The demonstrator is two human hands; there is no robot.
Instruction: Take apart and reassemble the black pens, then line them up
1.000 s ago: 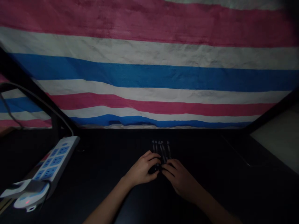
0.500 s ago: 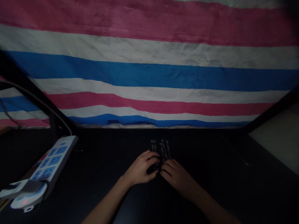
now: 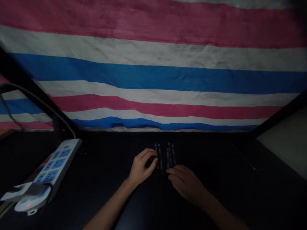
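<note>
Several slim dark pen-like sticks with pale tips lie on the black table, pointing away from me. They form two groups: a left pair (image 3: pixel 160 159) and a right group (image 3: pixel 170 155). My left hand (image 3: pixel 143 166) is beside the left pair, its fingers curved with a gap between thumb and fingertips and nothing seen between them. At the near end of the right group is my right hand (image 3: pixel 185 182), fingers bent together, the fingertips at the sticks' lower ends. Whatever lies under those fingers is hidden.
A white power strip (image 3: pixel 56 166) with blue sockets and a plugged-in adapter lies at the left, with a cable (image 3: pixel 45 102) behind it. A striped red, white and blue sheet (image 3: pixel 153 76) hangs behind the black table (image 3: pixel 96 191). Dark slanted bars stand at both sides.
My left hand has moved left, off the left pair, uncovering the sticks' near ends. My right hand has shifted slightly right and down. The right group's sticks now lie straighter.
</note>
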